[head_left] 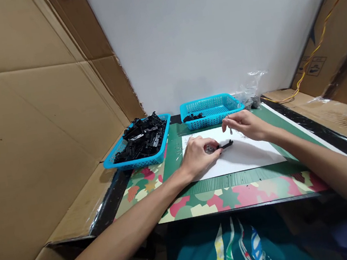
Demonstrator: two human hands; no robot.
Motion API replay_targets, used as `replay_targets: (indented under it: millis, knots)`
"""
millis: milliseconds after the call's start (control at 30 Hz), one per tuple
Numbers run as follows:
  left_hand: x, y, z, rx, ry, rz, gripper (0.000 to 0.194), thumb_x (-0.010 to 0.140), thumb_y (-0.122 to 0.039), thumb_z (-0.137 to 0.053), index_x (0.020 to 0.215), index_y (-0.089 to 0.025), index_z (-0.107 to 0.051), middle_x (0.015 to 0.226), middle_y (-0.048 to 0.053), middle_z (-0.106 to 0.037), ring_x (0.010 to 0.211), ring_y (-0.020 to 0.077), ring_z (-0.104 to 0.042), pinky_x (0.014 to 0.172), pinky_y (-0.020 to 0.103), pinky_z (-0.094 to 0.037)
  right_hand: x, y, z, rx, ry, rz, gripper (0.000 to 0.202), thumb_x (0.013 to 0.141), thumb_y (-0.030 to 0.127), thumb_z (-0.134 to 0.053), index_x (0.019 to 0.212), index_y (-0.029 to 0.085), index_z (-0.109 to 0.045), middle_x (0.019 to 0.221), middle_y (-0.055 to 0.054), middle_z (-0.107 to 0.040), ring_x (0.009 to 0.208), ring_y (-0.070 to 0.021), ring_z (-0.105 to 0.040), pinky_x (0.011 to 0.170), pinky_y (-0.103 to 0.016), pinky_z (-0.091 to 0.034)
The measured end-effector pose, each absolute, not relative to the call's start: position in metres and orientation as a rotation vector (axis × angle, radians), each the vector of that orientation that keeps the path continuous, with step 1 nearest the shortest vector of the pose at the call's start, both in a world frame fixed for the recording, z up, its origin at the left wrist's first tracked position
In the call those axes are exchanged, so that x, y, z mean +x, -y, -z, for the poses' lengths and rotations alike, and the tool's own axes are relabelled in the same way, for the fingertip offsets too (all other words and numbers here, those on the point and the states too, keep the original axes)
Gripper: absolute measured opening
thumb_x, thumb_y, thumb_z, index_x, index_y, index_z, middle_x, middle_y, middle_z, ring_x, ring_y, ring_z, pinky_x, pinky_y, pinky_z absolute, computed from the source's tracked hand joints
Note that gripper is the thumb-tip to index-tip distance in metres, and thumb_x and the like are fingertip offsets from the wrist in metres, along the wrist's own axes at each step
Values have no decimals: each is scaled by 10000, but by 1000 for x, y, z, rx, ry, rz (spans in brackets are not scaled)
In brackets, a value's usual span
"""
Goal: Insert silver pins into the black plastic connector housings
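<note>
My left hand rests on a white sheet, its fingers closed on a slim black plastic part that points to the right. Beneath its curved fingers lies a small heap of tiny metallic pieces, partly hidden. Above and right of the part is my right hand, pinching a thin, light metal-looking tool that points down. Its tip is apart from the black part, and its exact kind is too small to make out.
A blue basket heaped with black plastic parts stands at the left. Behind the sheet is a second blue basket with a few black parts. Clear plastic bags sit beside it. Cardboard walls flank the table; a yellow cable runs at right.
</note>
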State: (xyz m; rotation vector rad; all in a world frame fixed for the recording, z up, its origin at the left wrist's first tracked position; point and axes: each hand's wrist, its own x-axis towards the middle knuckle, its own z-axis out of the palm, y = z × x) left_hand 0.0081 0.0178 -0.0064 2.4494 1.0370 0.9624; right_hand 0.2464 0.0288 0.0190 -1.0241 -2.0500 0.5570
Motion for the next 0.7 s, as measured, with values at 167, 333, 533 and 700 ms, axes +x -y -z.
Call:
replay_targets:
  millis: [167, 333, 533, 700]
  knots:
    - [8, -18, 8, 2489, -990, -974, 41, 836, -235, -833, 849, -229, -795, 891, -16, -824, 836, 203, -707, 935, 422, -423, 227, -28, -6, -1022, 1947, -800, 543, 1061, 587, -471, 761, 178, -665, 567, -7, -601, 487, -119, -517, 543, -292, -394]
    - [8, -18, 10, 2572, -959, -991, 55, 847, -246, -829, 874, -223, -788, 877, -7, -818, 845, 209, -701, 930, 422, -431, 213, -30, 5, -1010, 1959, -672, 521, 1078, 528, -441, 715, 196, -614, 538, 5, -588, 527, -129, -552, 609, -289, -421]
    - [8, -18, 12, 2617, -940, -1033, 68, 827, -217, -838, 866, -217, -782, 855, -16, -808, 814, 196, -679, 896, 404, -439, 212, -29, 3, -1035, 1996, -633, 505, 1078, 465, -444, 682, 200, -608, 516, 8, -579, 534, -136, -552, 640, -298, -422]
    - [8, -19, 14, 2595, -918, -1071, 58, 835, -235, -842, 822, -215, -789, 822, -8, -796, 776, 185, -671, 896, 405, -459, 211, -27, 3, -1053, 2012, -586, 504, 1076, 442, -452, 658, 202, -599, 531, 1, -590, 536, -130, -541, 652, -304, -423]
